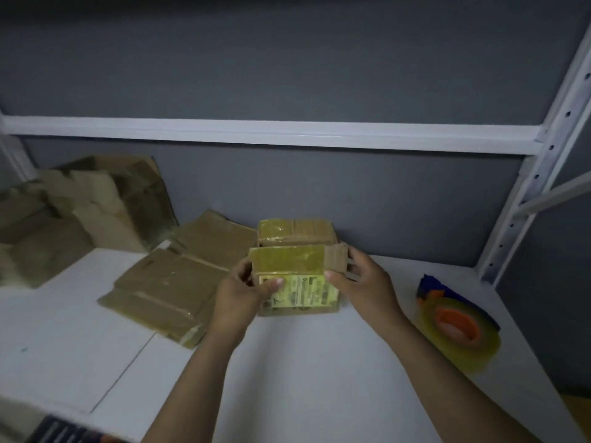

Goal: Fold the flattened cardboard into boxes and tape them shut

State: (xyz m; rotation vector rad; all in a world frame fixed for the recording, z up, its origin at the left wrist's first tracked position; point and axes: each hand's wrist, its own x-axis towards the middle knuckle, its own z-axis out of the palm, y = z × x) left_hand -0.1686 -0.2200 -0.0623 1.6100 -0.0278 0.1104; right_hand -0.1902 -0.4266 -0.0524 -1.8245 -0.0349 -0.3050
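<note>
At the middle of the white shelf board (303,362), just short of the grey back wall (399,212), we find a small cardboard box (300,310) standing with its top flaps not yet folded flat. The near flap (287,260), covered in glossy yellowish tape, leans over the opening, and the far flap (297,231) stands behind it. A printed label (307,290) covers the box's front face. Both hands are clamped on the box, one at each end. The left hand (243,289) grips its left side with the thumb pressed on the label. The right hand (361,279) holds its right side, thumb at the front upper edge and fingers curled behind a short bare side flap (335,257). Just left of the box lies a stack of flattened cardboard (166,292), and farther left of the box a loose heap of larger cardboard (80,212) leans on the wall. Right of the box, well apart from it, a roll of clear tape in an orange-and-blue dispenser (460,327) lies on the board. Above the box runs a white shelf beam (271,132), joining a perforated upright (543,174) off to the box's right.
</note>
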